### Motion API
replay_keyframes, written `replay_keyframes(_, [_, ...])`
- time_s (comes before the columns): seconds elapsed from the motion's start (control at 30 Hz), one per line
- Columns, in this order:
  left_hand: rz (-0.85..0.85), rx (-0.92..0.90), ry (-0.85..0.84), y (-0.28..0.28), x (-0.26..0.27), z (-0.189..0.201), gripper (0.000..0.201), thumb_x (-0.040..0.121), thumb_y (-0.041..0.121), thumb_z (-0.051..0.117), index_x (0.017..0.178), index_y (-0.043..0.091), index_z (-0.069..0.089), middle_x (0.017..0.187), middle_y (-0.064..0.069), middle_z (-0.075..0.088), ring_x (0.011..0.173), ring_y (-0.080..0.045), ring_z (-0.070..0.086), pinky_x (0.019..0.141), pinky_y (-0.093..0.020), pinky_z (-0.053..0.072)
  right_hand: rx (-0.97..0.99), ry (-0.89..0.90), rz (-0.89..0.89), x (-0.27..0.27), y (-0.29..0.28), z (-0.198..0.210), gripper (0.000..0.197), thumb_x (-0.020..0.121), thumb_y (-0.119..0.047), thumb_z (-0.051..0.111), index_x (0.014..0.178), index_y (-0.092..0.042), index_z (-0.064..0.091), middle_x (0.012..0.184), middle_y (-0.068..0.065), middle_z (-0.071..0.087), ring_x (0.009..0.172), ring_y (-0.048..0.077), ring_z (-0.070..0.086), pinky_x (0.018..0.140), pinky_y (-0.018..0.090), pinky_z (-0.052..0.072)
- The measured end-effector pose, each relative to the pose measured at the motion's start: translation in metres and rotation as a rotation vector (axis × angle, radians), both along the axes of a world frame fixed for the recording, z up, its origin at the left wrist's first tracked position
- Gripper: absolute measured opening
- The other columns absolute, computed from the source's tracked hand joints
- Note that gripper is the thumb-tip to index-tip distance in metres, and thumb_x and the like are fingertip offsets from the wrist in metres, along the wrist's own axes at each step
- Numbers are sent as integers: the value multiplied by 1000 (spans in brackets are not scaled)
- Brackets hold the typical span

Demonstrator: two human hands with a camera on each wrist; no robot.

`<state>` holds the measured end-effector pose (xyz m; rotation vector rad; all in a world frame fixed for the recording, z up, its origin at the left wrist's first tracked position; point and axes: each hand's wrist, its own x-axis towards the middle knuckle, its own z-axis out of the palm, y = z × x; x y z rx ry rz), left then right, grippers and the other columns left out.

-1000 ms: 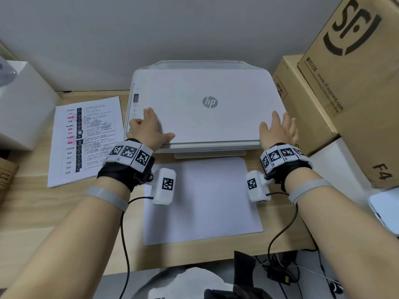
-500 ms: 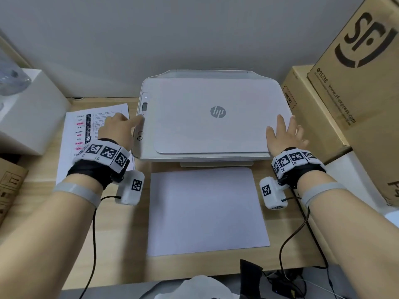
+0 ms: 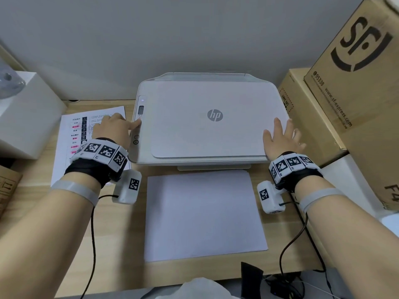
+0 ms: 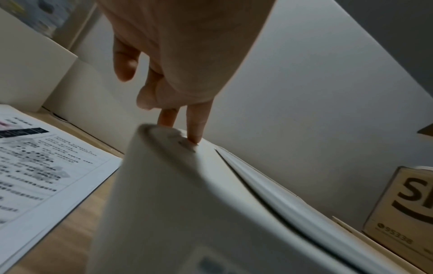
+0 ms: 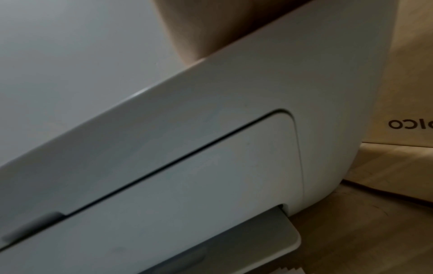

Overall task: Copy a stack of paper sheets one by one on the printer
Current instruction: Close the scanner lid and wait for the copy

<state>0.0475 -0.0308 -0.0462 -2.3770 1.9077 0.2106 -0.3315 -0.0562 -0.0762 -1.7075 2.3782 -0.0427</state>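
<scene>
The white HP printer (image 3: 207, 119) stands at the back of the wooden desk with its lid down. My left hand (image 3: 112, 128) is at the control strip on the printer's left edge. Its straight index fingertip (image 4: 194, 138) presses on a button there, and the other fingers are loosely bent. My right hand (image 3: 280, 139) lies flat with spread fingers on the lid's front right corner. A stack of blank sheets (image 3: 203, 214) lies in front of the printer. A printed sheet (image 3: 75, 124) lies left of it, partly under my left hand. The right wrist view shows only the printer's front (image 5: 187, 148).
Stacked cardboard boxes (image 3: 356, 83) crowd the printer's right side, and a white box (image 3: 26, 115) stands at the left. The grey wall is close behind. Wrist cables (image 3: 92, 234) hang over the desk's front edge.
My left hand has left the lid's front left corner and moved left to the control strip, where its index finger now presses. My right hand has stayed on the lid.
</scene>
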Motion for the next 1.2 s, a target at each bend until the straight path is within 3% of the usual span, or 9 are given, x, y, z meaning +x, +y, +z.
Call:
replay_keyframes(0.23, [92,-86,88,-9,-3,-4,43,91,1,50,124,27,61,122,-11,54,117,-34,44,95,-46,38,-10,18,2,0,0,-1,55,98,-47,17,150,-30,8,158,2,0,142,30,7,109,52,18])
replay_keyframes(0.4, [82,-67,26,-11,-6,-4,43,89,7,59,124,31,59,123,-10,54,117,-33,44,96,-46,34,-10,12,3,1,0,0,55,98,-47,17,150,-30,8,158,2,-1,142,30,7,109,53,18])
replay_keyframes(0.53, [75,-27,-1,-9,-7,-3,43,94,11,51,130,35,55,127,-9,53,119,-33,44,97,-45,35,-17,-3,8,1,1,1,55,98,-47,18,149,-30,9,158,2,0,142,30,7,109,53,18])
replay_keyframes(0.67, [186,48,217,-6,-12,-3,48,97,11,39,140,32,45,141,-12,48,124,-35,46,102,-45,39,-24,-21,17,-4,2,5,55,97,-50,21,149,-32,12,158,0,4,138,32,14,107,48,21])
replay_keyframes(0.77, [280,25,430,-1,-26,-2,42,97,20,45,138,13,42,138,-19,48,123,-36,46,95,-39,38,-34,-59,32,-9,3,9,55,95,-52,26,146,-34,18,156,-1,9,133,33,20,105,44,24])
replay_keyframes(0.83, [361,15,549,-1,-37,0,54,92,32,58,132,2,38,131,-22,50,118,-37,48,88,-39,38,-33,-89,37,-11,2,13,54,95,-52,29,145,-34,21,155,-2,10,130,33,22,104,43,25])
replay_keyframes(0.93, [494,28,644,-7,-49,-2,102,76,47,73,146,0,15,146,-23,34,133,-39,35,108,-48,31,22,-110,39,-11,0,18,58,94,-53,30,147,-33,16,157,-2,2,132,36,25,107,45,22])
replay_keyframes(1.0, [561,5,673,-9,-53,-5,118,70,49,78,150,2,4,151,-23,24,138,-40,27,113,-51,25,64,-146,-14,-12,-2,21,70,92,-57,35,150,-30,6,158,2,-6,135,40,25,109,48,22])
replay_keyframes(1.2, [575,-81,735,-4,-52,-9,99,69,44,81,140,1,26,141,-20,39,128,-37,41,103,-46,35,149,-331,-141,-17,-8,32,99,85,-62,49,150,-17,-11,157,16,4,138,40,26,107,49,28])
